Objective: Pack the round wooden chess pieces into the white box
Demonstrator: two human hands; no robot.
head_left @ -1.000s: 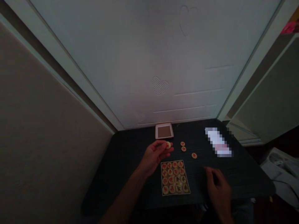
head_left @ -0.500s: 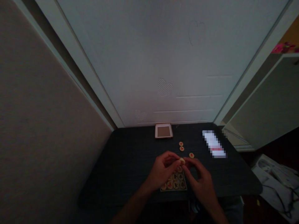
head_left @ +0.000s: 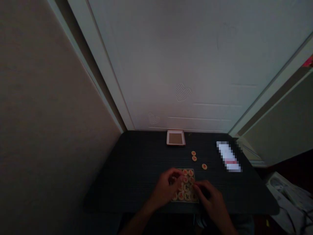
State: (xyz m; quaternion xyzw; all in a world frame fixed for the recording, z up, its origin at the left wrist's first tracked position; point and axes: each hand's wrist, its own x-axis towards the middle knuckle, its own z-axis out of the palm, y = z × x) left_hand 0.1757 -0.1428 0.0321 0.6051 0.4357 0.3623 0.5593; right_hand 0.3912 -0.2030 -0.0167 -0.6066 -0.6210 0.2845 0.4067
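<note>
A square box (head_left: 185, 201) of round wooden pieces with red or black characters lies near the front edge of the dark table. Over its left side is my left hand (head_left: 168, 184), thumb and fingertips pinched close together above the pieces; whether something is between them is too small to tell. My right hand (head_left: 210, 195) reaches to the box's right edge, its thumb and forefinger closed at a piece there, partly hidden. Two loose pieces (head_left: 194, 156) touch each other behind the box, and a single loose piece (head_left: 204, 166) lies to their right.
An open shallow box lid (head_left: 175, 138) lies at the back of the table (head_left: 137, 156). A blurred white and red item (head_left: 229, 156) is at the right. A white panel with hearts stands behind, a wall at the left, and papers and cables lie low at the right.
My hands have moved apart and lower over the box. The piece held up between them is no longer seen there, and more of the box shows. The view has shifted slightly.
</note>
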